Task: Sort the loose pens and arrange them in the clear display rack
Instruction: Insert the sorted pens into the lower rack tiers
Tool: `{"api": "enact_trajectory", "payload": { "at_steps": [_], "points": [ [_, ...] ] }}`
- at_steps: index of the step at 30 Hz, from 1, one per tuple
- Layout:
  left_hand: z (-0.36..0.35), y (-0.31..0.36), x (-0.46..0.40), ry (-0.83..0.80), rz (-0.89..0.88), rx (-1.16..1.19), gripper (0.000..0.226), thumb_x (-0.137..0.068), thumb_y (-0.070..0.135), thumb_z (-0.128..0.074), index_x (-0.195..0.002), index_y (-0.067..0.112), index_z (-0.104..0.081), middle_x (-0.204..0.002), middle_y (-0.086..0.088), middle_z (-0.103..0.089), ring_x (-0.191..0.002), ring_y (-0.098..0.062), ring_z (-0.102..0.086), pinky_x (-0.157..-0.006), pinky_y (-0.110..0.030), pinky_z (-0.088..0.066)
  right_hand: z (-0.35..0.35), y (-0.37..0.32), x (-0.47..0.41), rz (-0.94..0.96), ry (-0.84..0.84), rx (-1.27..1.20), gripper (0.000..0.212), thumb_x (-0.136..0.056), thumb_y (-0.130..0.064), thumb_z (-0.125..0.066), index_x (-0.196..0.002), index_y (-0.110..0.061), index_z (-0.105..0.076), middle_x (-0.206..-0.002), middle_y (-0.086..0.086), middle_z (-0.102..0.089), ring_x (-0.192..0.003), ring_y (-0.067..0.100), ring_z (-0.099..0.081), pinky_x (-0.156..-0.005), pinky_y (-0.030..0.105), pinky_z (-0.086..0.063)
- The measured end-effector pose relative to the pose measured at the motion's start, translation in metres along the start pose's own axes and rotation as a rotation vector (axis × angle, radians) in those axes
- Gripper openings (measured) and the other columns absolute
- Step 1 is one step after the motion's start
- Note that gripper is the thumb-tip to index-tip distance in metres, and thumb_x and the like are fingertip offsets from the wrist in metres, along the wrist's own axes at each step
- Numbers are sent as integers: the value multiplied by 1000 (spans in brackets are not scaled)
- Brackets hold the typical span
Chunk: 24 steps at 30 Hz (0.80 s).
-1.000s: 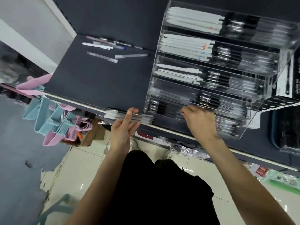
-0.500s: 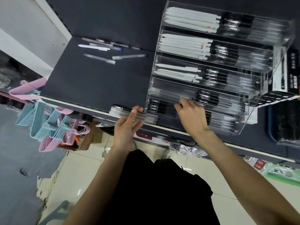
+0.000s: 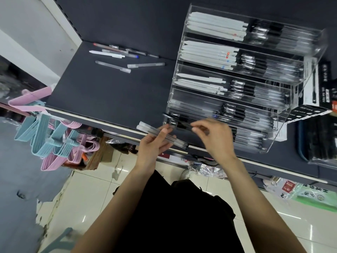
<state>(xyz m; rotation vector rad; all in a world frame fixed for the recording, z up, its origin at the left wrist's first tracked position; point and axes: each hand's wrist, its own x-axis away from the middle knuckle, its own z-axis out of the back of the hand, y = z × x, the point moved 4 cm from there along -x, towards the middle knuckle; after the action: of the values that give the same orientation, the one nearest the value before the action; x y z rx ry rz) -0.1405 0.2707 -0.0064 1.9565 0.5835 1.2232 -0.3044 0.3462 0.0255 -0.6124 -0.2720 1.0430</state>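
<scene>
A clear tiered display rack point(image 3: 184, 52) stands on the dark shelf point(image 3: 102, 92), its rows filled with white and black pens. My left hand point(image 3: 155, 143) grips a bundle of frosted clear pens point(image 3: 145, 127) just off the shelf's front edge. Beside it, my right hand point(image 3: 215, 137) pinches one dark pen point(image 3: 184, 125) in front of the rack's lowest row. Several loose pens point(image 3: 113, 66) lie scattered at the shelf's back left.
Pink and blue hangers point(image 3: 45, 139) hang below the shelf's left end. A black-and-white box point(image 3: 317, 84) stands right of the rack, with dark packs point(image 3: 321, 139) beyond it. Wrapped goods lie on the tiled floor point(image 3: 284, 203) under the shelf.
My right hand has drawn back from the rack's lower row toward my left hand, now pinching a dark pen. The left hand's bundle tilted and shifted slightly right.
</scene>
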Motion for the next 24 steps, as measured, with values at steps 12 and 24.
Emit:
{"api": "enact_trajectory", "payload": {
  "at_steps": [12, 24],
  "points": [
    [19, 7, 1, 90, -21, -10, 19, -94, 22, -57, -104, 10, -69, -96, -16, -72, -95, -21, -70, -74, -20, -54, -29, 10, -14, 95, -18, 623, 26, -51, 3, -85, -61, -12, -65, -57, 2, -62, -52, 19, -59, -36, 18, -35],
    [-1, 11, -4, -7, -27, 18, 28, -89, 23, -58, -110, 8, -68, -100, -7, -70, -97, -17, -66, -80, -24, -55, 0, -38, -3, 76, -176, -7, 19, -87, -34, -66, -102, -23, -70, -89, -7, -71, -78, 11, -67, -69, 32, -56]
  ]
}}
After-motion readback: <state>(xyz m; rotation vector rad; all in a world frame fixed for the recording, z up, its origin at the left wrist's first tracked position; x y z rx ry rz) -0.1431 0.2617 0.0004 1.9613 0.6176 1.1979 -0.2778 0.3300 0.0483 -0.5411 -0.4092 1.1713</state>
